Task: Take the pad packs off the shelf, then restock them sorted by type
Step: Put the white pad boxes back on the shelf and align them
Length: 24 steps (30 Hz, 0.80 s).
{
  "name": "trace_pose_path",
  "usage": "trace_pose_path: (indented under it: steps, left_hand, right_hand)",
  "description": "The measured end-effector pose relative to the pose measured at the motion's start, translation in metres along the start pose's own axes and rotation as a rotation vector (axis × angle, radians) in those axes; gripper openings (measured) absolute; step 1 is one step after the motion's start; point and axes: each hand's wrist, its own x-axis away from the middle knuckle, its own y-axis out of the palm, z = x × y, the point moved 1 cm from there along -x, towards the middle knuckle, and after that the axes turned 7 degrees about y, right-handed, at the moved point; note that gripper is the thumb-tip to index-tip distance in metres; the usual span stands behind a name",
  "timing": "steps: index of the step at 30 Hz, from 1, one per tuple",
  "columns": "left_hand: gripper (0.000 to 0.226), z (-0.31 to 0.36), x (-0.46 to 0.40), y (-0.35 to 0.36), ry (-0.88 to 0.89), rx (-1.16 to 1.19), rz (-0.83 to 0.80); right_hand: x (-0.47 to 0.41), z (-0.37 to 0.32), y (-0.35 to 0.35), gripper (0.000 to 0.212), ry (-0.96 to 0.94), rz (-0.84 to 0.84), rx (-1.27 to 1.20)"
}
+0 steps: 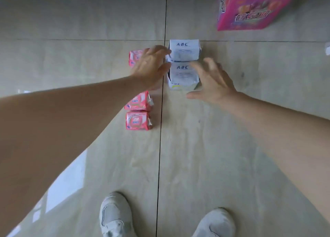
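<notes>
Currently, two white packs (184, 63) are flanked by the spread, empty left hand (151, 65) and right hand (212, 81); pink packs (138, 110) lie beneath the left forearm, bare floor (232, 147) nearer.

- Two white packs marked "ABC" lie on the floor tiles just right of a dark grout line, one (184, 49) farther away, the other (183, 76) nearer, touching end to end.
- Three pink packs lie left of that line: the far one (134, 57) partly hidden, the middle one (138, 102) tilted, the nearest (138, 120) just beside it.
</notes>
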Motion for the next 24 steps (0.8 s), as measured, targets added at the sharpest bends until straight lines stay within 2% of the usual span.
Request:
trace_pose_path:
  steps: [3, 7, 9, 14, 17, 21, 24]
  left_hand:
    - [0.046, -0.006, -0.019, 0.012, -0.053, -0.007, 0.014]
    - [0.049, -0.011, -0.040, 0.021, -0.059, 0.031, -0.018]
    - [0.051, -0.013, -0.048, 0.022, -0.050, 0.033, -0.040]
    - [0.068, -0.018, -0.061, 0.023, -0.030, 0.020, -0.129]
    - [0.076, -0.014, -0.068, 0.028, -0.044, 0.026, -0.105]
    - [0.065, -0.005, -0.071, 0.031, -0.068, 0.018, -0.087]
    - [0.065, 0.003, -0.065, 0.022, -0.084, 0.052, -0.118]
  right_hand:
    - [-0.017, 0.006, 0.022, 0.084, -0.008, 0.043, -0.027]
    - [-0.021, 0.013, 0.037, 0.063, -0.046, 0.157, -0.090]
    - [-0.016, 0.023, 0.038, 0.059, -0.078, 0.157, -0.103]
    - [0.011, 0.064, 0.036, 0.075, -0.129, 0.085, -0.111]
    - [0.018, 0.076, 0.034, 0.082, -0.139, 0.036, -0.093]
    - [0.015, 0.074, 0.034, 0.078, -0.107, -0.022, -0.140]
    - [0.018, 0.072, 0.024, 0.080, -0.059, -0.058, -0.197]
